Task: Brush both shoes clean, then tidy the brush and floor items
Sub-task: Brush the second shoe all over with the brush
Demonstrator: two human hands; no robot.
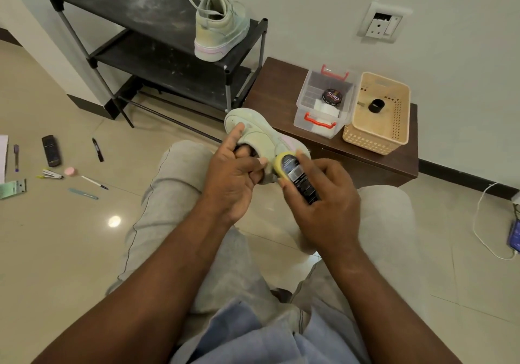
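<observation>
My left hand (236,166) grips a pale green shoe (259,131) by its opening, with fingers inside the collar and the thumb on top, holding it above my knees. My right hand (323,195) holds a black applicator (301,178) with a yellow sponge head (281,161), and the head presses against the shoe's side near the heel. The second pale green shoe (221,30), with a pink sole edge, stands on the top shelf of the black shoe rack (157,26).
A brown low table (281,88) carries a clear box with red handles (323,102) holding a polish tin, and a beige basket (377,113). Several pens (98,150), a black remote (51,150), a pink cap and papers lie on the floor at left. White cable (478,223) lies right.
</observation>
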